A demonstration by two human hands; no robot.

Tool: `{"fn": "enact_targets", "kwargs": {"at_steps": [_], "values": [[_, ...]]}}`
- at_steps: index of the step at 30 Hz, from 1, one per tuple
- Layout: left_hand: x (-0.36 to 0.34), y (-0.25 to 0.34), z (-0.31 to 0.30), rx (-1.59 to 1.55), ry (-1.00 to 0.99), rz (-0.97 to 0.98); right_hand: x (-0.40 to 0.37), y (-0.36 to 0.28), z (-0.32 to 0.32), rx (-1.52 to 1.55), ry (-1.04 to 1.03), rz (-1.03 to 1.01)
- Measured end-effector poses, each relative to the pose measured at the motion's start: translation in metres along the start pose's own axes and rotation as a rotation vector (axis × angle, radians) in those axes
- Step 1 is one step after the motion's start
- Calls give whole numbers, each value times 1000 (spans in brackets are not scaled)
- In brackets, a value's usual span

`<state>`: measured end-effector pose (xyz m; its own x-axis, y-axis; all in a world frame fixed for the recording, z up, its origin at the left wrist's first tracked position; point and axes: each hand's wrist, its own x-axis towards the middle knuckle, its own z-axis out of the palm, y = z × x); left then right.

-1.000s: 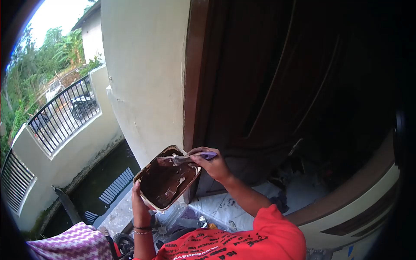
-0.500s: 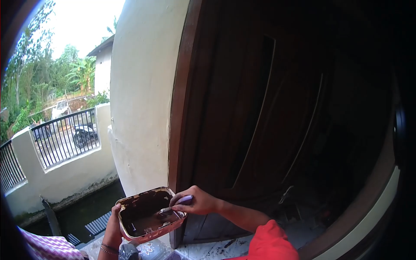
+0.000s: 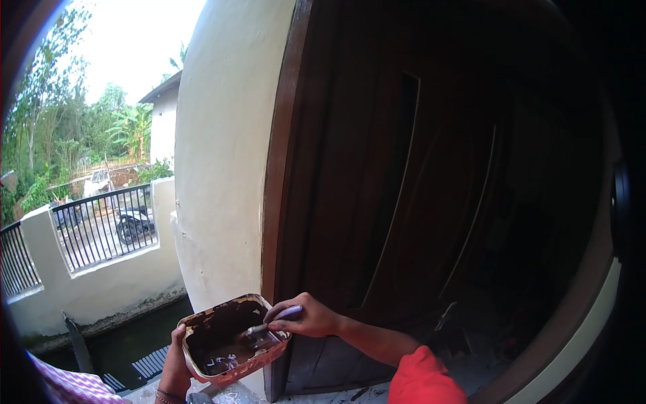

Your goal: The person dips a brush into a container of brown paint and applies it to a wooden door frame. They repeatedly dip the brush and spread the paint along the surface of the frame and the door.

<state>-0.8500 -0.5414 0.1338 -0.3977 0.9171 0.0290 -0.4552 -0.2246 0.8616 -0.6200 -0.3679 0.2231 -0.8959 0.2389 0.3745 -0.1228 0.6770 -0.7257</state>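
My left hand point(image 3: 175, 363) is closed on the left side of a rectangular tub point(image 3: 250, 367), its thumb on the rim. Brown smears and pale flaked patches cover the tub's walls, and dark brown paint point(image 3: 225, 351) with shiny reflections lies inside. In my right hand point(image 3: 315, 318) is a paintbrush point(image 3: 289, 312) with a purple handle, pinched between the fingers. The brush points down to the left, its head inside the tub near the right wall. Whether the bristle tips touch the paint is hard to see.
A dark wooden door point(image 3: 350, 202) with a brown frame point(image 3: 277, 222) stands ahead, beside a cream wall point(image 3: 222, 168). Dark water point(image 3: 128, 337) lies lower left, below a low wall with a railing point(image 3: 104, 229). Checkered pink cloth point(image 3: 70, 384) shows at the lower left edge.
The view has tilted slightly upward, so door and wall sit lower in it. The brush head has shifted slightly within the tub. Both hands keep their hold.
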Motion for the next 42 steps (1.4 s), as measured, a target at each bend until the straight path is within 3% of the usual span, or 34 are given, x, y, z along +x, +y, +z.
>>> {"fn": "enact_targets", "kwargs": {"at_steps": [3, 6, 8, 11, 13, 16, 23, 26, 27, 29, 37, 42], "values": [[5, -4, -5, -37, -36, 6, -2, -3, -5, -22, 57, -7], [4, -3, 0, 5, -2, -10, -2, -4, -5, -47, -65, -17], [8, -5, 1, -14, -11, 6, -5, -2, -6, -99, 49, -77], [8, -11, -1, -57, -6, -20, -8, -2, -6, -104, -36, 12], [5, -12, 1, -70, -9, -9, -8, -7, -8, -69, 56, -18], [-4, -10, 6, -51, 53, -39, -11, 0, -7, -121, -55, -64], [-14, -9, 15, -68, 96, -36, -21, 12, -10, 107, 181, 39], [-13, -9, 17, -89, 107, -21, -19, 17, -27, 472, 398, 55], [-10, -12, 16, -111, 106, 1, -17, 13, -36, 465, 410, 41], [-5, -19, 12, -155, 88, 42, -10, 1, -56, 548, 559, -83], [5, -23, 17, -261, -124, 196, 27, -59, -153, 219, 831, -531], [1, -31, 16, -262, -62, 204, 70, -99, -213, -68, 977, -733]]}}
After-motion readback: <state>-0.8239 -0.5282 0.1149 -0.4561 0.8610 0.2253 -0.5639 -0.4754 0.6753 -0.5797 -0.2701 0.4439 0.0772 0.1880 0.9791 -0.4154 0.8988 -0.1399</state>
